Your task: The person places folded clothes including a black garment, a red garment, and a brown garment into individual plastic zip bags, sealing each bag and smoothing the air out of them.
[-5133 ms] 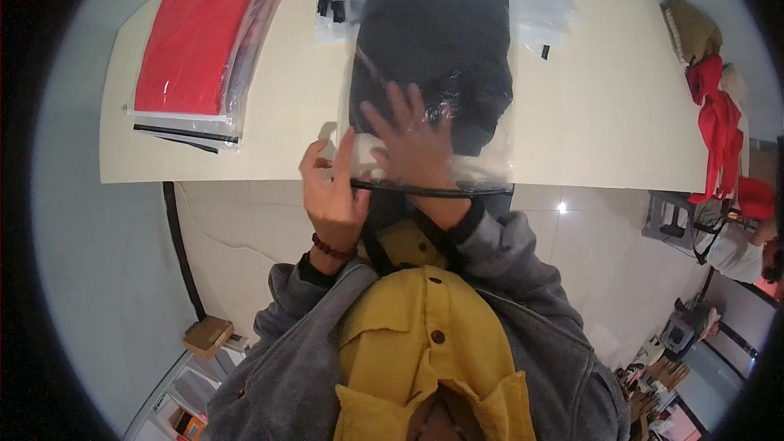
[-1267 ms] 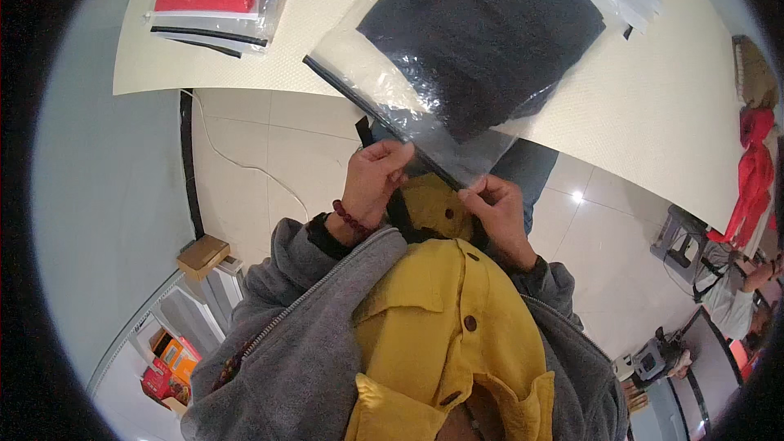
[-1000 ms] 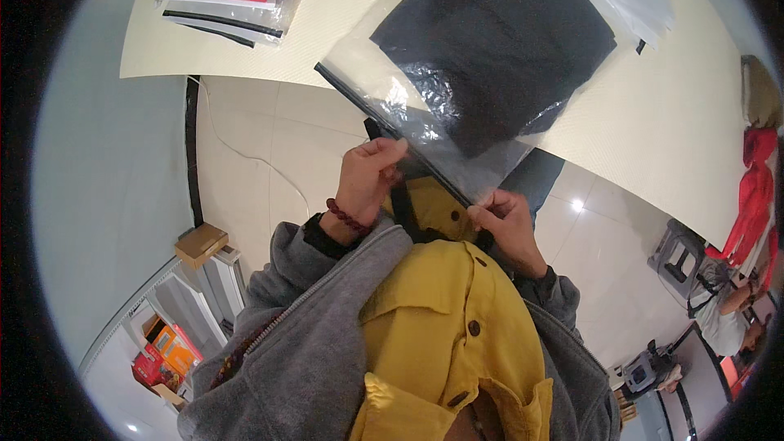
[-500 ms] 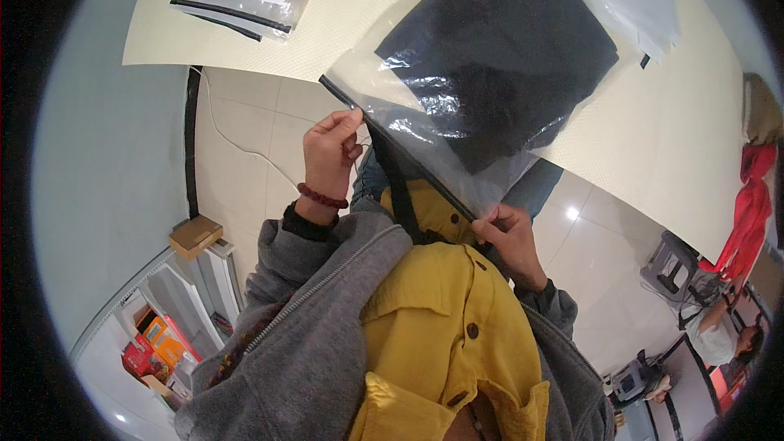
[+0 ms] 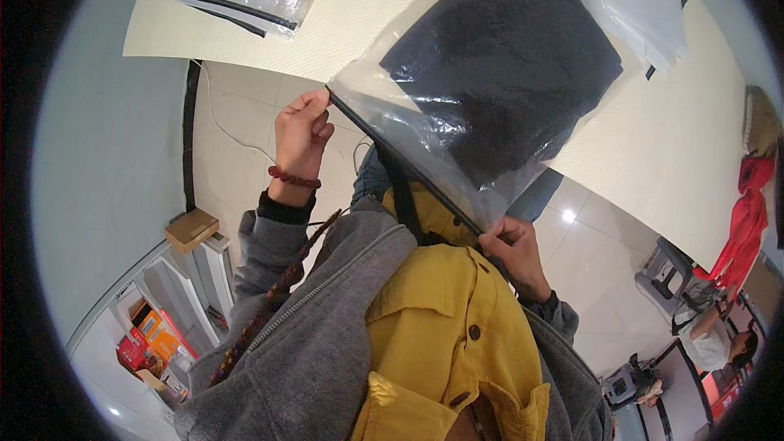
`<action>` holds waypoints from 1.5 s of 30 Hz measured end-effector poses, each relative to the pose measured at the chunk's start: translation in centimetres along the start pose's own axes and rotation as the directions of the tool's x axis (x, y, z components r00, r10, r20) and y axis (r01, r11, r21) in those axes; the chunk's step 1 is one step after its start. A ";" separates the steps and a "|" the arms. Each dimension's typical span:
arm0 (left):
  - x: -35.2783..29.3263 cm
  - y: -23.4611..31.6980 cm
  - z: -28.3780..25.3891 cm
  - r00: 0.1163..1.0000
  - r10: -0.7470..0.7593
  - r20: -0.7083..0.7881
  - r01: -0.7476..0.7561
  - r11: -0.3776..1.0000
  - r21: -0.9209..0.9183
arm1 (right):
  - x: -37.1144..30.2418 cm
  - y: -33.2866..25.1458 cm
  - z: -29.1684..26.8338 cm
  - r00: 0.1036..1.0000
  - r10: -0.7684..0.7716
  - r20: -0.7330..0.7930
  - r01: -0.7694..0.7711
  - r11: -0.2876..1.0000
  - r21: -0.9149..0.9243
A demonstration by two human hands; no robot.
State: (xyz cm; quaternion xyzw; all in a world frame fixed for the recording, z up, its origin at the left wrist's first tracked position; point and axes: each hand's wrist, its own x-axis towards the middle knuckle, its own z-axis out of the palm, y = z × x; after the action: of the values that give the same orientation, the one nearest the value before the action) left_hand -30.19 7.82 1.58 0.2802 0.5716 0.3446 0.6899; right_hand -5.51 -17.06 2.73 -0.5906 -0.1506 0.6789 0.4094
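- Pinching the two ends of the black zip strip, your left hand [image 5: 300, 132] and right hand [image 5: 510, 249] held the clear bag [image 5: 425, 135] taut, likely to keep its mouth straight.
- You let the bag's far part, with the black garment [image 5: 506, 57] inside, rest on the cream tabletop [image 5: 359, 8].
- The bag stretched between your hands, its near edge overhanging the tabletop.
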 end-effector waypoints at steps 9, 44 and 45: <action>-1.8 -1.8 -0.5 0.973 -0.230 -0.013 0.230 0.972 0.045 | -0.8 0.5 -1.7 1.000 -0.002 -0.009 0.002 1.000 -0.001; 5.2 -2.7 27.0 0.258 -0.006 0.966 -0.845 -0.486 0.223 | -0.8 -12.7 -22.9 0.301 -0.725 -0.619 -0.336 0.527 -0.781; 4.3 -1.8 27.8 0.247 0.017 0.969 -0.845 -0.485 0.224 | -1.3 -12.7 -21.8 0.278 -0.819 -0.501 -0.211 0.457 -0.864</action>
State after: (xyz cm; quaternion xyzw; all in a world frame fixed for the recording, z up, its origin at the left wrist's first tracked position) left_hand -2.18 10.36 2.82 0.9906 0.1053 0.0335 0.0810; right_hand 19.39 -16.19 6.72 -0.9148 -0.3257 -0.0515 0.2332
